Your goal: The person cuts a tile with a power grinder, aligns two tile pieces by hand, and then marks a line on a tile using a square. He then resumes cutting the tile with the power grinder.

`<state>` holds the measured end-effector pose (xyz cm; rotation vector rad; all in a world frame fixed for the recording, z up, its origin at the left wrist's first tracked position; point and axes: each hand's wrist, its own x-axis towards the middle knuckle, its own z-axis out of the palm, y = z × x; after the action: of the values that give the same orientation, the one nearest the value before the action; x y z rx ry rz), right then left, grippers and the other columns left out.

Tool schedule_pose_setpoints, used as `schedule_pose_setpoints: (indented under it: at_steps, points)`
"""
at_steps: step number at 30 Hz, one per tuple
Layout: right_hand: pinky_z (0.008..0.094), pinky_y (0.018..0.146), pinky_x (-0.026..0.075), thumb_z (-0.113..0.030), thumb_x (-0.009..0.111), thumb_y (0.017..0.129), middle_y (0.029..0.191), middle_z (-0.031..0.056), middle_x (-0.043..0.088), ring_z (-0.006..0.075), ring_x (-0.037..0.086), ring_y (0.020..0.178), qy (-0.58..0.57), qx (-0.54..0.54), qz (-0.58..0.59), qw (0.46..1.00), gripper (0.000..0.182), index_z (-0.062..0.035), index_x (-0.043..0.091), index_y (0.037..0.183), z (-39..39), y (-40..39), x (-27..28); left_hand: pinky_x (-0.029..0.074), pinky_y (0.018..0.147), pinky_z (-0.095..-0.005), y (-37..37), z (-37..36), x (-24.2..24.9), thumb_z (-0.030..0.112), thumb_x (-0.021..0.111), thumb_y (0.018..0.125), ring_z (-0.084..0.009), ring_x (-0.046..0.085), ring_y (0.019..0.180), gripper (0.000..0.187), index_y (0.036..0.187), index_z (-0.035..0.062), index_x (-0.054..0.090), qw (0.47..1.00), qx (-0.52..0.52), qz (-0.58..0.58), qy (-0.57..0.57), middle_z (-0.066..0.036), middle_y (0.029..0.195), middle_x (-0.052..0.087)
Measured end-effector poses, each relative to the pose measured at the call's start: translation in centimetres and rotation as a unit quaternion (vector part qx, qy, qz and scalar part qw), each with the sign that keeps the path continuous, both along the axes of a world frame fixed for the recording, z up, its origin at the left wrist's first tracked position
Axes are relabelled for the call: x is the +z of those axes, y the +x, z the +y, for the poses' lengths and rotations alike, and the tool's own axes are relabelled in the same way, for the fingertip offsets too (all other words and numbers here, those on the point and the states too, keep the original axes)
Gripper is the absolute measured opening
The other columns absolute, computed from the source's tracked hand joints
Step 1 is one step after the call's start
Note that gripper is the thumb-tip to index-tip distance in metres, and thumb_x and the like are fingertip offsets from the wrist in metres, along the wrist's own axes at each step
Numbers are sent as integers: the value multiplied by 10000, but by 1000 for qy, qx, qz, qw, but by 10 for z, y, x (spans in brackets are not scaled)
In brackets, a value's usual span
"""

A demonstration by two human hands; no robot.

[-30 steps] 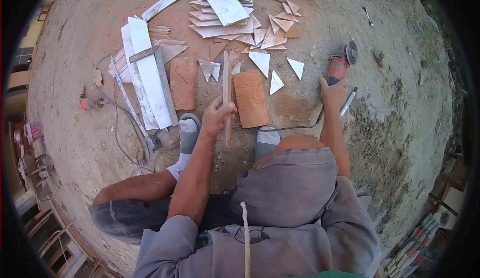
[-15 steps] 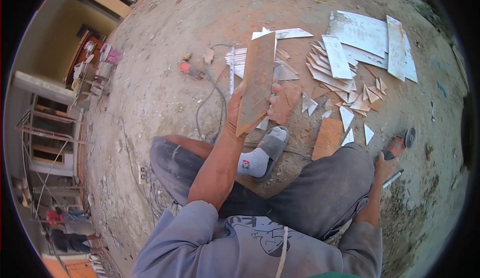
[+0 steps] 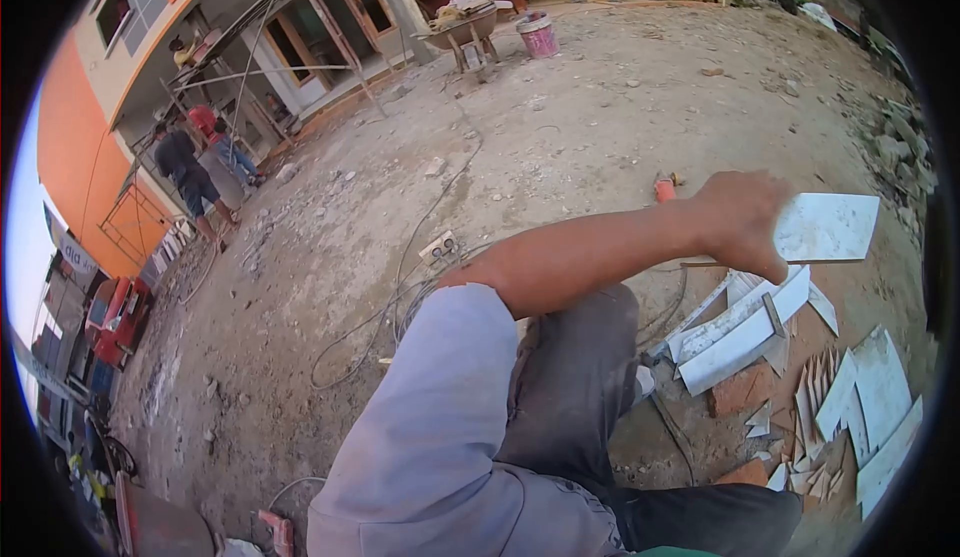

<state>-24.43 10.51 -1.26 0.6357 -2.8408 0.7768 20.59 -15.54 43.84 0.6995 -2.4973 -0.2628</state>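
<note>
Head view: my left hand (image 3: 742,219) is closed on the near end of a white tile piece (image 3: 828,227), thumb low, fingers towards the upper edge. Motion blur hides the fingertips, so I cannot tell how firmly they press. My right hand is out of frame; its grip cannot be determined.

The piece sits at the end of my outstretched arm, beyond the laid-out white strips (image 3: 740,351) as seen from my seat. I judge the end hold deliberate: it leaves most of the white face and the far end uncovered, and one hand suffices for so flat a piece. The long axis runs roughly across the view, from my palm out to the right. The far end is cut on a slant and points away from my hand.

The strips lie side by side under a short bar (image 3: 773,315), which probably keeps them together. A reddish brick (image 3: 742,390) lies just beside them, with small triangular offcuts (image 3: 760,419) near it. Larger white tiles (image 3: 882,377) overlap on the far right, apparently grouped within reach. An orange-red tool (image 3: 665,190) rests on the ground near my wrist.
</note>
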Motion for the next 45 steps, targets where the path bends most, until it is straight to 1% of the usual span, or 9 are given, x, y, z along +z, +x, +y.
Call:
schedule_pose_setpoints:
  at_steps: [4, 9, 15, 20, 22, 26, 33, 38, 45]
  points:
    - [476, 896, 493, -449, 754, 755, 1142, 269, 643, 428, 621, 1057, 35, 92, 12, 995, 773, 82, 528, 1269, -40, 4, 42, 505, 864, -440, 16, -10, -22, 483, 788, 577, -383, 614, 1008, 807, 1174, -19, 577, 998, 58, -26, -3, -227, 1085, 597]
    - [474, 903, 490, -446, 748, 765, 1157, 266, 638, 422, 619, 1065, 48, 165, 9, 985, 760, 72, 529, 1277, -96, 23, 81, 502, 877, -439, 35, -46, -62, 432, 793, 571, -382, 615, 1031, 804, 1195, -23, 571, 985, 110, -44, 129, -235, 1105, 612]
    - [473, 912, 488, -441, 741, 776, 1176, 263, 633, 415, 618, 1075, 102, 262, 2, 960, 746, 60, 529, 1286, -142, 45, 109, 493, 892, -423, 53, -51, -57, 420, 801, 556, -376, 610, 1044, 794, 1179, -22, 583, 982, 109, 42, 150, -235, 1096, 619]
    - [471, 919, 486, -437, 736, 785, 1192, 260, 628, 409, 616, 1083, 137, 318, -21, 938, 734, 50, 529, 1294, -161, 66, 116, 497, 866, -422, 60, -56, -42, 421, 802, 558, -376, 616, 1026, 784, 1171, -15, 582, 985, 87, 21, 144, -233, 1079, 622]
    - [471, 922, 485, -435, 733, 789, 1198, 259, 626, 406, 616, 1087, 149, 339, -30, 928, 729, 46, 530, 1297, -169, 76, 118, 502, 843, -428, 61, -55, -30, 407, 802, 552, -372, 627, 998, 763, 1156, -6, 586, 990, 75, -43, 113, -225, 1058, 631]
    - [470, 927, 483, -432, 729, 796, 1210, 257, 623, 402, 614, 1093, 170, 380, -42, 908, 720, 38, 530, 1303, -187, 93, 129, 509, 833, -431, 56, -68, -54, 395, 802, 545, -368, 637, 980, 741, 1136, 0, 595, 996, 69, -47, 36, -219, 1038, 640]
    - [468, 937, 480, -427, 721, 809, 1232, 253, 616, 393, 612, 1105, 224, 459, -56, 858, 703, 24, 531, 1314, -218, 117, 144, 513, 833, -441, 65, -86, -74, 391, 811, 542, -365, 638, 999, 736, 1132, 3, 604, 985, 81, -101, 110, -225, 1049, 645]
    - [467, 945, 477, -423, 715, 818, 1248, 250, 611, 387, 611, 1113, 257, 522, -66, 811, 692, 14, 531, 1322, -242, 139, 150, 512, 843, -438, 82, -105, -92, 352, 829, 537, -360, 635, 1017, 691, 1110, 26, 622, 978, 174, 24, 114, -211, 1071, 647]
    - [465, 955, 474, -417, 708, 831, 1270, 246, 605, 379, 609, 1125, 311, 577, -85, 751, 676, 0, 532, 1333, -246, 133, 153, 498, 912, -416, 122, -120, -100, 364, 824, 535, -342, 630, 1063, 784, 1198, 22, 580, 949, 242, 19, 201, -218, 1134, 636]
